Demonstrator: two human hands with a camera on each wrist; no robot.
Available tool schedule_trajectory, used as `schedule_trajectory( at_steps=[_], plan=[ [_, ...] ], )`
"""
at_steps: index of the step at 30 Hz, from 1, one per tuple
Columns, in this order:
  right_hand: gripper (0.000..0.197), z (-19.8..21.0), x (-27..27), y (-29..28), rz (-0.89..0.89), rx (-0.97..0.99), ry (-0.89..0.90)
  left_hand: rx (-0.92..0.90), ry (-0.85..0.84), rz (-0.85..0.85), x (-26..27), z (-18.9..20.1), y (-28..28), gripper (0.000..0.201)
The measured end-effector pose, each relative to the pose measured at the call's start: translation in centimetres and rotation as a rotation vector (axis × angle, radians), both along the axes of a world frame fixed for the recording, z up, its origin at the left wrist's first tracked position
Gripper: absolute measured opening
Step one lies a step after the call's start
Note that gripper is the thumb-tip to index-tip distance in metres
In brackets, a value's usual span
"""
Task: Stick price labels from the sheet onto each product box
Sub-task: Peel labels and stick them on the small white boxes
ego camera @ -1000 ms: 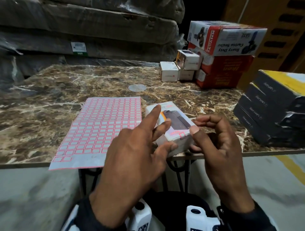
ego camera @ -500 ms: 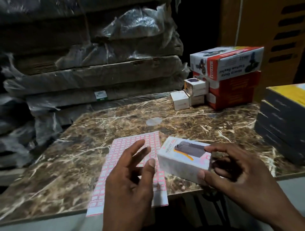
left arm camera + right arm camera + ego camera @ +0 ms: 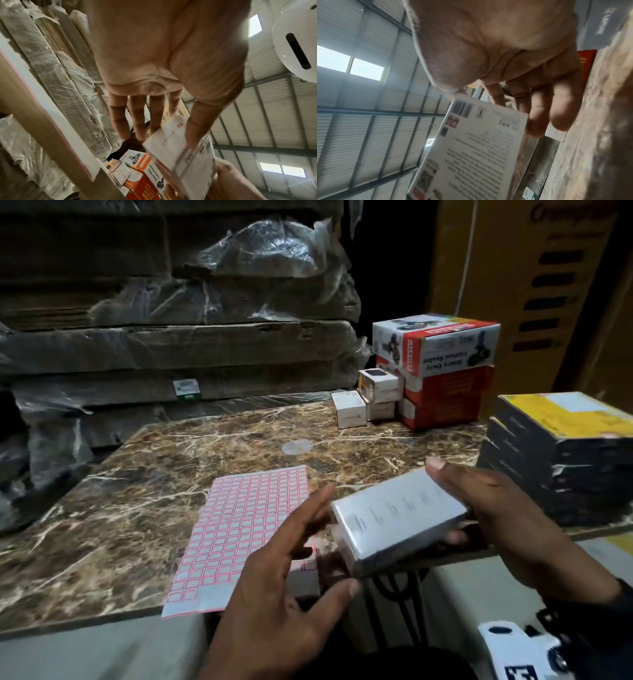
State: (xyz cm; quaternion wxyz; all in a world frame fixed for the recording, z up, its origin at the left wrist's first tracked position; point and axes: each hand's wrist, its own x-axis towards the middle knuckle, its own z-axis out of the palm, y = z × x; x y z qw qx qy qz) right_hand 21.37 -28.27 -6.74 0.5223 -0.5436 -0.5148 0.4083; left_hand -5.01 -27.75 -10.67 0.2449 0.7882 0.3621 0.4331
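Note:
A pink-bordered label sheet (image 3: 246,529) lies flat on the marble table (image 3: 120,508), its near end reaching the front edge. Just right of it, my right hand (image 3: 445,501) grips a white product box (image 3: 397,515) above the table edge, thumb on the far corner and fingers underneath. The box is tilted, with a plain white side up and its printed back (image 3: 479,148) facing my right wrist. My left hand (image 3: 329,539) has straight, spread fingers against the box's left end, and its thumb (image 3: 197,128) lies on the box (image 3: 171,146). No label on the box is visible.
Small white boxes (image 3: 349,409) and stacked red and white carton-sealer boxes (image 3: 442,364) stand at the table's back right. A stack of dark boxes with a yellow top (image 3: 561,453) fills the right edge. Plastic-wrapped flat cartons (image 3: 171,354) rise behind the table.
My right hand has turned the box from its picture face to a plain white side and tilted it. My left hand has come in against its left end.

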Motion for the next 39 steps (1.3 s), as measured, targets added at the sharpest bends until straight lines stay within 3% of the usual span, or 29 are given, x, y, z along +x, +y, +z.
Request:
schedule_trajectory(
  at_steps=[3,5,7,9,12,14,17,23,28,32,35,37,39],
  plan=[
    [0.059,1.3,-0.2,0.3,-0.047,-0.042,-0.111,-0.067,-0.019,-0.041,0.8,-0.2,-0.5,0.099],
    [0.079,1.9,-0.3,0.7,-0.061,-0.029,-0.201,-0.094,-0.023,-0.052,1.5,-0.7,-0.7,0.094],
    [0.094,2.4,-0.5,1.1,-0.066,-0.012,-0.265,-0.144,-0.127,-0.019,2.3,-1.2,-0.9,0.086],
    [0.085,2.9,-1.0,0.9,-0.048,0.018,-0.228,-0.248,-0.253,0.037,3.1,-1.7,-1.1,0.077],
    [0.048,2.2,-1.2,-0.1,0.059,0.098,-0.126,-0.371,-0.427,0.098,4.2,-2.3,-1.3,0.065],
    [0.059,1.0,-0.9,-0.8,0.13,0.151,-0.126,-0.427,-0.48,0.104,4.7,-2.5,-1.7,0.047],
    [0.068,-0.8,-1.0,-1.8,0.192,0.22,-0.212,-0.415,-0.368,0.144,5.3,-2.7,-2.3,0.022],
    [0.041,-3.0,-1.5,-2.7,-0.027,0.309,-0.294,-0.336,-0.155,0.194,5.3,-3.8,-2.0,0.021],
    [0.039,-4.8,-1.6,-2.4,-0.136,0.31,-0.31,-0.263,-0.006,0.253,5.4,-3.1,-1.7,0.017],
    [0.038,-5.7,-1.2,-2.6,-0.258,0.274,-0.459,-0.255,0.001,0.274,4.5,-3.5,-1.7,0.039],
    [0.033,-5.7,-2.2,-3.9,-0.434,0.4,-0.659,-0.206,-0.023,0.36,2.1,-2.8,-2.7,0.053],
    [0.02,-5.7,-4.3,-5.0,-0.43,0.505,-0.59,-0.147,-0.093,0.437,-0.5,-2.0,-3.3,0.048],
    [0.012,-6.3,-7.5,-5.4,-0.307,0.508,-0.458,-0.064,-0.069,0.575,-3.5,-1.5,-3.6,0.042]
  ],
)
